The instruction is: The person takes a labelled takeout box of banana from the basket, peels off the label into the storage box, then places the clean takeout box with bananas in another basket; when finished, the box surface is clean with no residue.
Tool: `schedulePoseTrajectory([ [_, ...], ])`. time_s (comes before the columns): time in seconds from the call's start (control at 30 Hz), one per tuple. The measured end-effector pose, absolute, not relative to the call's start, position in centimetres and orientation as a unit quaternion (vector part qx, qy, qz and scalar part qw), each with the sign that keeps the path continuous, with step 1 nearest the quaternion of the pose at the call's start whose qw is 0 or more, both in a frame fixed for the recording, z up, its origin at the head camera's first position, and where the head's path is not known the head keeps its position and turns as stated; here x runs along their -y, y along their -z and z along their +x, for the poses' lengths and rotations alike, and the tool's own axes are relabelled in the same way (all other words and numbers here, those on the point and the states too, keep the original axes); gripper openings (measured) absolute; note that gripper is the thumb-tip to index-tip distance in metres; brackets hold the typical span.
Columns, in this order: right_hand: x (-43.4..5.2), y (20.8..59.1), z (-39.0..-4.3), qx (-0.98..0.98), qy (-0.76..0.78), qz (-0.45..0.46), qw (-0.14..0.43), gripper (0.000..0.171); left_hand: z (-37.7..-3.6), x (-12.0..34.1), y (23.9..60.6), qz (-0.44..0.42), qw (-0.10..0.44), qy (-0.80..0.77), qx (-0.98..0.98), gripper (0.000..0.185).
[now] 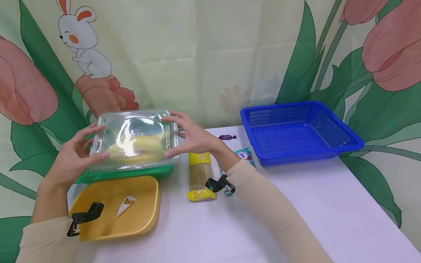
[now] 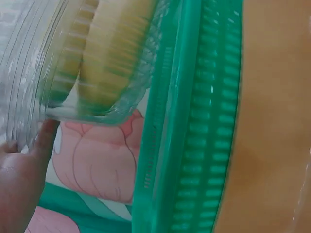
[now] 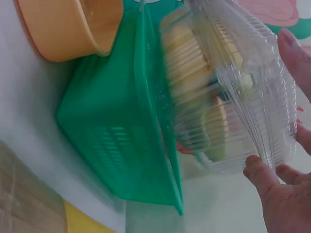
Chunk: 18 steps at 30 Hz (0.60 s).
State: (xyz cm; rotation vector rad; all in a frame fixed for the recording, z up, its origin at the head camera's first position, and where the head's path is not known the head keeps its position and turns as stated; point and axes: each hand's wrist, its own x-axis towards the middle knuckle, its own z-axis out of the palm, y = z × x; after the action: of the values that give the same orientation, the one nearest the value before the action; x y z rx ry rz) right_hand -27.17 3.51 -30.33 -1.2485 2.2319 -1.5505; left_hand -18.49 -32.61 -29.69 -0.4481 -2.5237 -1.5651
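A clear plastic clamshell box (image 1: 138,128) with large yellow, banana-like pieces inside is held between both hands over a green plastic basket (image 1: 131,174). My left hand (image 1: 74,153) grips the box's left end, thumb on the front edge and fingers behind. At the opposite end my right hand (image 1: 192,135) grips it, fingers spread over the lid and thumb low at the front corner. The right wrist view shows the box (image 3: 262,107) tilted above the rim of the green basket (image 3: 116,131), its lid resting down on the base.
In front of the basket stands an orange-yellow tray (image 1: 141,223) with a small white cone-shaped piece (image 1: 126,205). A pack of noodles (image 1: 200,175), a teal packet (image 1: 246,156) and a purple wrapped candy (image 1: 227,137) lie mid-table. At right sits a blue basket (image 1: 309,157).
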Motion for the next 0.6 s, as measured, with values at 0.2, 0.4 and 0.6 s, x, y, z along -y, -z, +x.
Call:
schedulePoseTrajectory([
  [0.2, -1.8, 30.4, -27.9, -0.745, 0.513, -0.419, 0.082, 0.1, -19.4, 33.8, 30.0, -0.096, 0.053, 0.489, 0.866, 0.07],
  [0.4, -1.2, 31.6, -28.9, -0.757, 0.514, -0.391, 0.099, 0.103, -21.0, 33.7, 30.4, -0.078, 0.034, 0.471, 0.878, 0.071],
  [0.6, 0.1, 32.9, -29.2, -0.76, 0.501, -0.398, 0.114, 0.104, -21.0, 34.7, 31.7, -0.078, 0.036, 0.434, 0.897, 0.077],
])
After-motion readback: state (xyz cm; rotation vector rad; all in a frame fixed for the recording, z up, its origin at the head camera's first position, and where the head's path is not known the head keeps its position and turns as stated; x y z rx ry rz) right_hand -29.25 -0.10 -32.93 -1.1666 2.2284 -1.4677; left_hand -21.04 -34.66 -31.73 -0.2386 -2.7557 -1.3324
